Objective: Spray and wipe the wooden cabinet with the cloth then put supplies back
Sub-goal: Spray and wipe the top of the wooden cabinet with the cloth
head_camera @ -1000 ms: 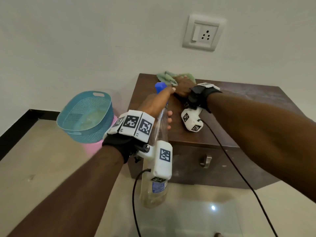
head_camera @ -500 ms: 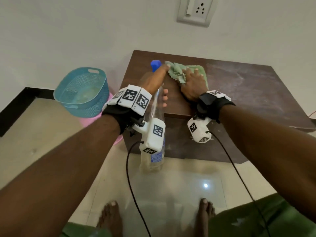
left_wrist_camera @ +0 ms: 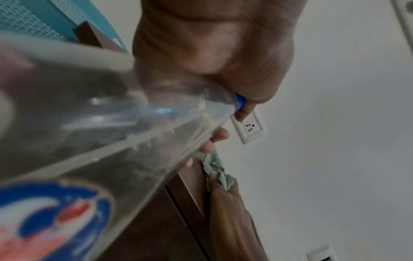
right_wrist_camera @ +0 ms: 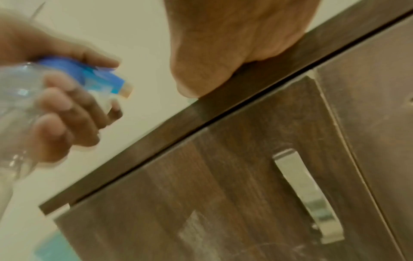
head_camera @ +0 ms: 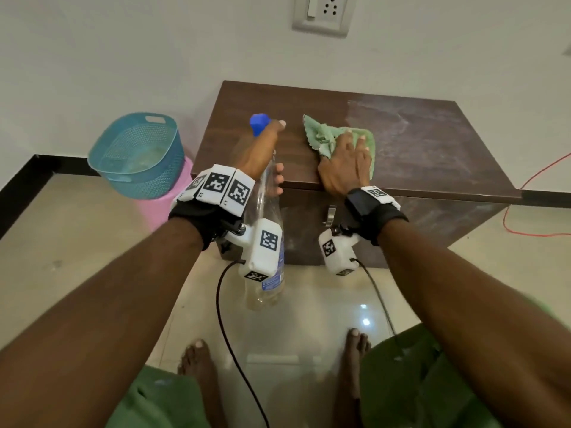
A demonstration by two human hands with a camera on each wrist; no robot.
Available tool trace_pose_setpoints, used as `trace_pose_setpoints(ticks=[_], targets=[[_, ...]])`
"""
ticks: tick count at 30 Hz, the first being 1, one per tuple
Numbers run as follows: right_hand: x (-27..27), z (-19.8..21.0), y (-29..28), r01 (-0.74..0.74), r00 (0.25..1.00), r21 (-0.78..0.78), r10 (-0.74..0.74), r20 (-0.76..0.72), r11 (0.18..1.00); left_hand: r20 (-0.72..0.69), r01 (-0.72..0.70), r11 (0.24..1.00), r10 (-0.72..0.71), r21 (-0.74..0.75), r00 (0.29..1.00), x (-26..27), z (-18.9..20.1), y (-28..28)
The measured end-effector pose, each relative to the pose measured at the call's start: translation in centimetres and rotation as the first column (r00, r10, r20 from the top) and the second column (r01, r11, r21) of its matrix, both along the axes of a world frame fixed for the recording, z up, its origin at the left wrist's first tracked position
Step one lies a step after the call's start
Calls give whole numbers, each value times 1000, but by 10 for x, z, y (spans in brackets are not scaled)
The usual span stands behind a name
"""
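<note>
A low dark wooden cabinet [head_camera: 417,149] stands against the wall, its top dusty on the right. My right hand [head_camera: 346,162] lies flat on a green cloth [head_camera: 327,134] near the top's front edge, fingers spread over it. My left hand [head_camera: 262,156] grips the neck of a clear spray bottle [head_camera: 265,242] with a blue head [head_camera: 259,122], held in the air at the cabinet's front left. The left wrist view shows the bottle [left_wrist_camera: 111,132] close up and the cloth [left_wrist_camera: 216,169] beyond. The right wrist view shows the blue nozzle [right_wrist_camera: 105,79] and my left hand's fingers [right_wrist_camera: 64,109] curled round the bottle.
A teal basket [head_camera: 139,156] sits on a pink stool [head_camera: 167,202] left of the cabinet. A metal handle [right_wrist_camera: 306,194] is on the cabinet door. A wall socket [head_camera: 324,13] is above. A red wire [head_camera: 531,180] trails at the right. My bare feet [head_camera: 197,359] stand on the tiled floor.
My right hand has drawn the cloth from the back of the cabinet top toward the front edge. The view has tilted down. The left hand still holds the bottle.
</note>
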State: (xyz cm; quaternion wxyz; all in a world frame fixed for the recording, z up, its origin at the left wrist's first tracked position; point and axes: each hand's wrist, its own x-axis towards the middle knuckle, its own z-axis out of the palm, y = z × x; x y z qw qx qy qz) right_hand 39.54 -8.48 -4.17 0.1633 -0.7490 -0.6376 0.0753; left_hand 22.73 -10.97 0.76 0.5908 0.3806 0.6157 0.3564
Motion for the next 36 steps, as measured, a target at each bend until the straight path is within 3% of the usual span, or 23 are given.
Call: trace_pose_setpoints(ticks=[2,6,9,13,15,18,21,24,27,29,32,36], targets=[[-26,-9,-5,-46,998,14,46,45,999,-22,-23,999,24,38,999,0,0,-6],[-71,-17,-23,-415,884,18,398,246,910,-93,-28,993,38,114,995,3,7,-7],[-37,-20,-30,-579,799,48,555,231,814,-122,-3,991,20,136,992,8,11,-10],[43,-32,-47,-511,827,152,436,355,846,-86,-16,995,24,98,996,9,5,-15],[55,-34,-46,-465,839,152,380,389,872,-59,-28,998,32,62,998,2,3,-20],[27,-26,-39,-492,792,78,408,455,867,-47,-30,999,32,43,998,-9,2,-21],[-35,-14,-27,-627,678,-65,584,446,777,-58,-36,996,40,76,998,-19,1,-17],[-85,-8,-21,-709,606,-87,667,433,700,-105,-59,994,69,93,992,-22,1,-10],[-93,-11,-17,-680,613,-79,624,485,729,-172,-72,989,94,130,981,-14,4,-3],[-80,-11,-17,-676,640,-69,631,438,734,-196,-51,987,80,149,977,-5,5,-1],[-41,-17,-20,-666,699,31,609,374,745,-146,17,993,0,118,989,11,2,-6],[35,-38,-25,-517,808,149,424,409,843,-94,48,993,-39,103,995,27,-9,-14]])
